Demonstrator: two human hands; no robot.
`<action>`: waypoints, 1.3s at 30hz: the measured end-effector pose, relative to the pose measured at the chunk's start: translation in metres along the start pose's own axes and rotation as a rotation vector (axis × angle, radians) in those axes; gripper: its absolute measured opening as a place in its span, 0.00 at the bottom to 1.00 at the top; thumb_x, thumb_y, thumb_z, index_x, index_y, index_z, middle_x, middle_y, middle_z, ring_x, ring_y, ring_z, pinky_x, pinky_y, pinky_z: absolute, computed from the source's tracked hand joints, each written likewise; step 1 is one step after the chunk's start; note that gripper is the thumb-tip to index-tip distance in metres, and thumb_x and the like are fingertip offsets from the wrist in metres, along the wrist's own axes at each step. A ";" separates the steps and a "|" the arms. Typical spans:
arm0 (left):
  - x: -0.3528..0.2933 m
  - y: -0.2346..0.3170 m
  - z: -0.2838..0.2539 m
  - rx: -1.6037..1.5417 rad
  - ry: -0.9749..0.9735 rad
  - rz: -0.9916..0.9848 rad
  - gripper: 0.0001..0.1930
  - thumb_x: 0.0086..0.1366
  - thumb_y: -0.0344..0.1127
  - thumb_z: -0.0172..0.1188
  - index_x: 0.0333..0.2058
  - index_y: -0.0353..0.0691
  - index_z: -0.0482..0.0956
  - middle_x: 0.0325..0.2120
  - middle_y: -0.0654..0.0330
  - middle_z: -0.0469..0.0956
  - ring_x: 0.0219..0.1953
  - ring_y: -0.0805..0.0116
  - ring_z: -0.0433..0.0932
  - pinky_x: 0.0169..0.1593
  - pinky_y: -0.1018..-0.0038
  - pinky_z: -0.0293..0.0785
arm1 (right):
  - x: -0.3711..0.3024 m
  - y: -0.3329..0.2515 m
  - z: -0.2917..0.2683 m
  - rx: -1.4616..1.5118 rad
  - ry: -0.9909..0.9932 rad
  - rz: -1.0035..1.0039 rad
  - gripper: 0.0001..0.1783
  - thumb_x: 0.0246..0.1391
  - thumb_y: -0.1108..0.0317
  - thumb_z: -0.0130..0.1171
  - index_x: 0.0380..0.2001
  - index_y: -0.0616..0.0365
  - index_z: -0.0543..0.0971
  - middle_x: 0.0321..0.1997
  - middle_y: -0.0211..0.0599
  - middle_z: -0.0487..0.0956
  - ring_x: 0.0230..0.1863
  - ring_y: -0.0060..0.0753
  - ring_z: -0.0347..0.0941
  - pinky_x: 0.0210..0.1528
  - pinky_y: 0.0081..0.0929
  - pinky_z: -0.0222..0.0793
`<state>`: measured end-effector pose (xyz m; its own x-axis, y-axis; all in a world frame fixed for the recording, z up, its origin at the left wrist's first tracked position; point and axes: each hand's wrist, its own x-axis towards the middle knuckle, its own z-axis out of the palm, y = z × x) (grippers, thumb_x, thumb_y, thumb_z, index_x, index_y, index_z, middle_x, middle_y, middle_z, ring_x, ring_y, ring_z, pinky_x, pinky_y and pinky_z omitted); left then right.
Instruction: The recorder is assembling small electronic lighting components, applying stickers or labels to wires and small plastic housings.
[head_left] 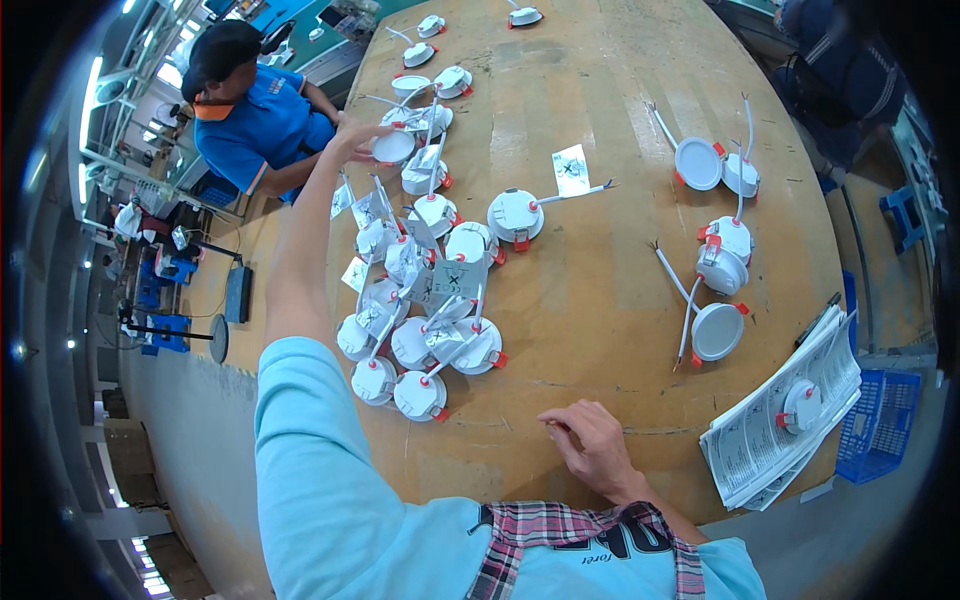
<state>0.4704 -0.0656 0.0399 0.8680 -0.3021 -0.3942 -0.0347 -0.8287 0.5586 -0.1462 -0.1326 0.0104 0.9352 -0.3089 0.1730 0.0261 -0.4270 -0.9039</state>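
My left arm stretches to the far left of the table. There my left hand (358, 137) has its fingers and thumb at the edge of a round white downlight (393, 147), seemingly gripping it; the far side of the grip is hard to make out. By the near edge, my right hand (592, 445) rests with loosely bent fingers, thumb apart from them, nothing in it. Between the hands lies a cluster of white downlights (420, 395) with red clips and white cables, several bearing silver labels (458, 279). One downlight (516, 217) lies just right of the cluster.
Several more downlights (718, 332) lie along the right side. A printed paper stack (745, 450) carries one downlight (802, 405) and a dark pen (818, 320). A loose label (571, 170) lies mid-table. Beyond the right edge is a blue crate (880, 425). A person in blue (270, 125) stands at left.
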 end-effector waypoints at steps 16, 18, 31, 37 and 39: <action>0.077 0.130 0.017 0.501 0.060 0.416 0.34 0.58 0.22 0.43 0.63 0.58 0.63 0.59 0.48 0.63 0.57 0.44 0.67 0.48 0.44 0.73 | -0.001 -0.007 -0.003 -0.014 -0.126 -0.030 0.07 0.51 0.71 0.60 0.36 0.54 0.78 0.27 0.34 0.74 0.32 0.38 0.72 0.35 0.33 0.66; 0.079 0.144 0.042 0.480 -0.095 0.488 0.35 0.55 0.22 0.44 0.62 0.57 0.64 0.60 0.48 0.62 0.58 0.49 0.67 0.51 0.52 0.72 | 0.000 -0.005 -0.005 -0.029 -0.104 -0.020 0.07 0.52 0.71 0.59 0.36 0.54 0.78 0.27 0.34 0.74 0.32 0.38 0.72 0.36 0.32 0.66; -0.034 0.203 0.138 0.181 0.180 0.843 0.17 0.54 0.23 0.48 0.41 0.35 0.81 0.34 0.52 0.82 0.34 0.68 0.82 0.40 0.74 0.77 | -0.008 0.006 -0.008 -0.087 -0.149 -0.027 0.10 0.53 0.71 0.56 0.39 0.57 0.76 0.34 0.36 0.75 0.41 0.37 0.71 0.45 0.33 0.66; -0.084 0.223 0.230 0.420 -0.140 1.344 0.25 0.57 0.37 0.60 0.54 0.40 0.71 0.53 0.48 0.69 0.58 0.53 0.65 0.62 0.66 0.60 | -0.008 0.004 -0.006 -0.102 -0.152 -0.042 0.09 0.53 0.71 0.56 0.38 0.57 0.76 0.33 0.36 0.75 0.41 0.38 0.71 0.45 0.33 0.65; -0.087 0.223 0.246 0.524 -0.120 1.337 0.27 0.56 0.40 0.62 0.55 0.39 0.70 0.54 0.48 0.68 0.59 0.53 0.64 0.62 0.65 0.59 | -0.006 -0.002 -0.005 -0.104 -0.149 -0.064 0.08 0.53 0.72 0.56 0.38 0.57 0.76 0.32 0.37 0.74 0.39 0.38 0.71 0.43 0.33 0.65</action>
<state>0.2651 -0.3399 0.0191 -0.0051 -0.9918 0.1279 -0.9713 0.0353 0.2350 -0.1543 -0.1341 0.0135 0.9750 -0.1525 0.1616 0.0574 -0.5300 -0.8461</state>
